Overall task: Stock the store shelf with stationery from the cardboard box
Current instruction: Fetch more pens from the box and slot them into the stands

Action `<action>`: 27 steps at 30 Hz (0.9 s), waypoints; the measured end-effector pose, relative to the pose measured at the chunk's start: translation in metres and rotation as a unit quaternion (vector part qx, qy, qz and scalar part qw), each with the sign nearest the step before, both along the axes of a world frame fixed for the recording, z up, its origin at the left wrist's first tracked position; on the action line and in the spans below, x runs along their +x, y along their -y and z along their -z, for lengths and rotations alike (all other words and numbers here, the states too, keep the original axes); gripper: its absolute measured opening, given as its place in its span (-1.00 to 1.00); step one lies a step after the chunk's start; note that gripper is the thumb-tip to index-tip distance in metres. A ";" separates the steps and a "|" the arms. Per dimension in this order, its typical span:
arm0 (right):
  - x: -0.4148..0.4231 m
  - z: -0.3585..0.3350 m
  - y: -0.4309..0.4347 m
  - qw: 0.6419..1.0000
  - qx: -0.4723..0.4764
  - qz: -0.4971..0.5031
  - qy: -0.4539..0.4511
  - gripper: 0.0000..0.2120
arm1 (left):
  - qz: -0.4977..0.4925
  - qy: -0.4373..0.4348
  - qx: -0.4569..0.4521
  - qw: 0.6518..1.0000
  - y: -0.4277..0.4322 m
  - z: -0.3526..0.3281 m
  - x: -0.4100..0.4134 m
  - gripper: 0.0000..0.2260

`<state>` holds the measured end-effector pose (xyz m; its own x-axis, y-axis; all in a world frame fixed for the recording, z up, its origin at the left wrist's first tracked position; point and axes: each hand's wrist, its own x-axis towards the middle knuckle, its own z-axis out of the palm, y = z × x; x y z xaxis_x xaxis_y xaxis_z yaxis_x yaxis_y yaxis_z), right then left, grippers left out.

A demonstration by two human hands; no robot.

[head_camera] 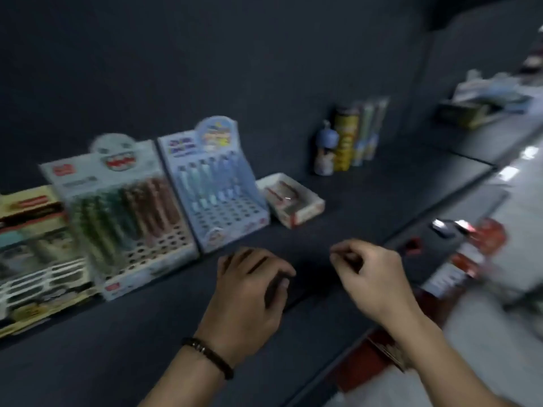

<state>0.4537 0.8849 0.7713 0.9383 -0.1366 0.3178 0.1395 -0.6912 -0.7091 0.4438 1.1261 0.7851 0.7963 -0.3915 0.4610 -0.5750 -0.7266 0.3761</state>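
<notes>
Left grip point(252, 279) flat, right grip point(368, 270) curled, above shelf point(370, 198).

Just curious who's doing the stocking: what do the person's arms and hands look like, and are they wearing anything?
No sleeves or gloves are in view. The left hand has a dark, seemingly beaded bracelet at its wrist; the right hand shows nothing worn.

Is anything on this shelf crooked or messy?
Yes. The small white tray right of the blue pen display lies flat and turned askew, while that display stands lined up with its neighbour. Nothing looks spilled.
</notes>
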 end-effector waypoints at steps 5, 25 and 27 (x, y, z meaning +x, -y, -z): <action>-0.102 0.046 0.121 0.984 -0.025 0.099 -0.147 -0.96 | 0.194 -0.048 0.060 0.978 0.129 0.019 -0.026 -0.91; -0.577 0.234 0.516 0.782 0.134 0.430 -0.431 -0.63 | 0.467 -0.191 0.482 0.717 0.678 0.239 -0.282 -0.77; -0.596 0.250 0.550 0.769 0.147 0.438 -0.442 -0.62 | 0.478 -0.198 0.494 0.699 0.722 0.260 -0.301 -0.77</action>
